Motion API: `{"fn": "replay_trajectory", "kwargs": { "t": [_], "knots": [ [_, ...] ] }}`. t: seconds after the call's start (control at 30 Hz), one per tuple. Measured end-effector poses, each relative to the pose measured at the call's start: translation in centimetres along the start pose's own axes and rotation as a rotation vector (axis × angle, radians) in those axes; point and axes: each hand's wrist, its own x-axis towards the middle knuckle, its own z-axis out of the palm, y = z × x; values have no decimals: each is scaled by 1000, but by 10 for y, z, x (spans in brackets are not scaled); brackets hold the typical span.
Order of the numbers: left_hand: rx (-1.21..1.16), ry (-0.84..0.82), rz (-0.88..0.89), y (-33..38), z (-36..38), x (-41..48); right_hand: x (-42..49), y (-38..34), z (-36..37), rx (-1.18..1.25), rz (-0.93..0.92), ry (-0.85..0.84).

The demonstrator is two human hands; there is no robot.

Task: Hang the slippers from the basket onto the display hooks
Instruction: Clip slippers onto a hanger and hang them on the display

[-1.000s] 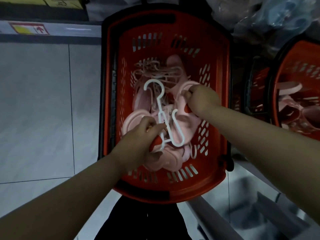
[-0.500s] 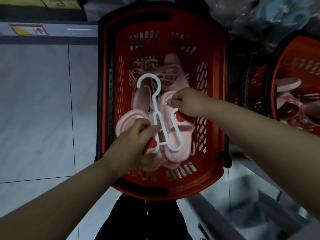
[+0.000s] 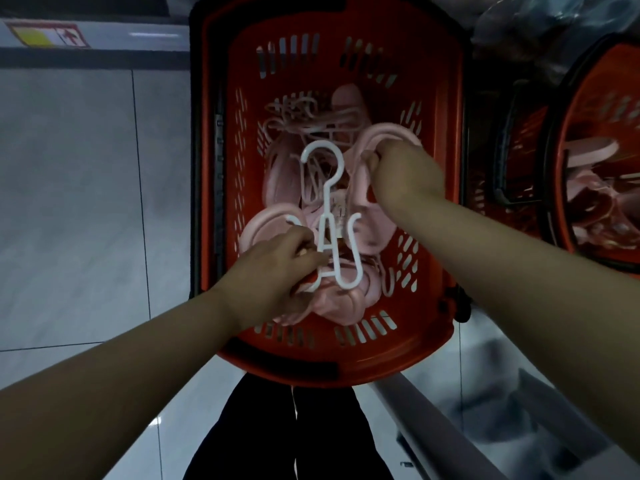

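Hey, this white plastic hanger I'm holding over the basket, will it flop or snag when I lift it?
Probably stiff: the white hanger juts out straight though the left hand pinches only its lower end. Likely very light, being a thin open frame. Its hook and curled arms may snag the loose hangers piled in the basket.

A person's left hand [image 3: 277, 268] pinched the lower end of a white plastic hanger [image 3: 327, 202] over a red shopping basket [image 3: 346, 362] of loose slippers [image 3: 282, 174], while the right hand [image 3: 405, 174] gripped one pink slipper [image 3: 360, 183] by its edge. A second red basket [image 3: 568, 133] stood beside it.
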Motion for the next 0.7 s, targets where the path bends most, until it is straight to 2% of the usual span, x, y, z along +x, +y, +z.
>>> {"fn": "replay_trajectory", "kwargs": {
  "t": [0.1,0.27,0.37,0.43,0.5,0.57,0.63,0.7],
  "knots": [
    [-5,-17,11,1,1,0,6,-2,-5,12,-6,-72],
    [-92,47,-130,-3,1,3,-14,-9,-2,-150,-263,-525],
    [-115,36,-205,-1,5,5,-27,0,7,-211,-334,-524],
    [-140,97,-335,-1,11,9,-38,10,12,-181,-314,-521],
    [-110,160,-493,-3,15,16,-52,18,18,-322,-345,-522],
    [-60,47,-622,-8,19,21,-60,23,26,-397,-357,-499],
    [-65,-98,-631,-12,24,23,-56,27,33,-270,-258,-494],
    [-130,-121,-647,-16,26,22,-52,27,37,-174,-189,-508]
  ]
}}
